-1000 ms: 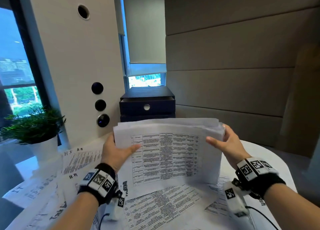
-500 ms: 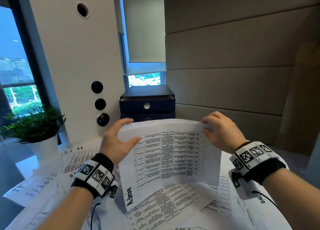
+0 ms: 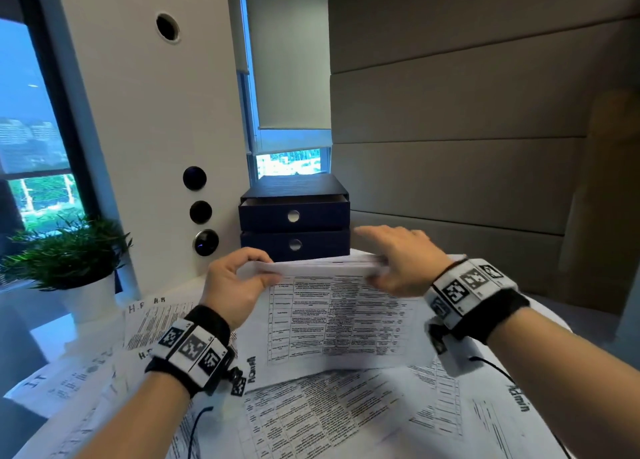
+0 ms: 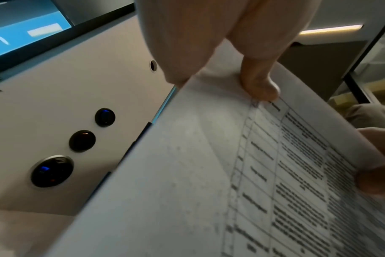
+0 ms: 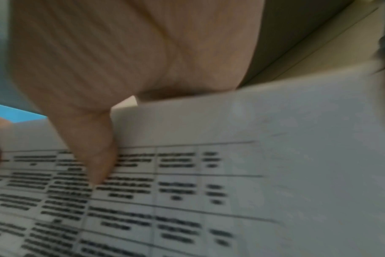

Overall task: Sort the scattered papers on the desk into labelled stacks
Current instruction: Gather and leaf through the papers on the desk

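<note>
A stack of printed table sheets (image 3: 332, 313) marked "Admin" is held by its far edge above the desk, its near edge resting among the loose papers. My left hand (image 3: 239, 278) pinches the far left corner, thumb on the printed face (image 4: 259, 90). My right hand (image 3: 398, 261) holds the far right corner, fingers over the top edge and thumb on the table print (image 5: 99, 167). More Admin sheets (image 3: 311, 420) lie beneath. Sheets labelled "H.R" (image 3: 156, 316) lie to the left, and one labelled "I.T" (image 3: 59, 386) at the far left.
A dark two-drawer box (image 3: 294, 223) stands just behind the held stack. A potted plant (image 3: 69, 261) in a white pot sits at the left. A white wall panel with round black buttons (image 3: 201, 212) rises behind my left hand.
The stack has tipped forward and down, from nearly upright to leaning low over the desk. Both hands shifted from its sides to its top edge and dropped with it.
</note>
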`<state>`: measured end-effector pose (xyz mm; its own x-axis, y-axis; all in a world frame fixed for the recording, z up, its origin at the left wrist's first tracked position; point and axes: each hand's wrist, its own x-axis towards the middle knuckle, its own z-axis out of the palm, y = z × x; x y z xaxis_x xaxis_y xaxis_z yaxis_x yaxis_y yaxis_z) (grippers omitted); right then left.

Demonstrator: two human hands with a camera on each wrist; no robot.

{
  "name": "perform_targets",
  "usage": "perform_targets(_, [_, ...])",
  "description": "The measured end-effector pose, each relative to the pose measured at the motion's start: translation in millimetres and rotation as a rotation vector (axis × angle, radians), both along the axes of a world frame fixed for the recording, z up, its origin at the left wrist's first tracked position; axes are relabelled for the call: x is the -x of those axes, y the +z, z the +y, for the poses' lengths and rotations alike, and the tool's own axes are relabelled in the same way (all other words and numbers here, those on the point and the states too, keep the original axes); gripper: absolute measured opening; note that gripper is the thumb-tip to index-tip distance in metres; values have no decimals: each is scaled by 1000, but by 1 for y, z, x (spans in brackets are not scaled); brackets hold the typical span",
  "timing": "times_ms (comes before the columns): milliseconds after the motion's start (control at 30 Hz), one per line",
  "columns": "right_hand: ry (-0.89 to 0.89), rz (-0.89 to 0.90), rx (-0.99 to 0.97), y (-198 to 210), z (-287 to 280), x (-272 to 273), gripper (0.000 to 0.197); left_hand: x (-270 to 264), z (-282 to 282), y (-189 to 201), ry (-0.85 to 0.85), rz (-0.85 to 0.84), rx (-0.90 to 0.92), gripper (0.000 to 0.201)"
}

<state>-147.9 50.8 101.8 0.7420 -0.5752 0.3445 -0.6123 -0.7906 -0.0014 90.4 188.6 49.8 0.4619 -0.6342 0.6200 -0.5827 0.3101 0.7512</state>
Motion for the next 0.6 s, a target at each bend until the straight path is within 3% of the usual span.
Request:
perform_targets(67, [44, 48, -60, 5, 7, -18, 68, 3, -1, 5, -16, -1, 31, 40])
perform_targets(167, [42, 67, -13, 9, 19, -25, 19, -1, 2, 8, 46, 14, 48, 34])
perform_targets(233, [51, -25, 30, 16, 22, -18, 9, -9, 1, 8, 99, 96, 78, 51])
perform_targets(333, [100, -422, -292, 31, 5, -3, 7, -16, -4, 11, 86, 321, 130, 77])
perform_targets(433, [117, -832, -532, 36, -2, 1, 5, -9, -11, 13, -137, 532, 50, 52])
perform_targets(500, [87, -995, -577, 27, 2, -8, 16, 6, -20, 18, -220, 457, 9, 35])
perform_targets(600, [85, -1176, -558, 6, 12, -21, 12, 33, -36, 30, -33, 295, 135, 26])
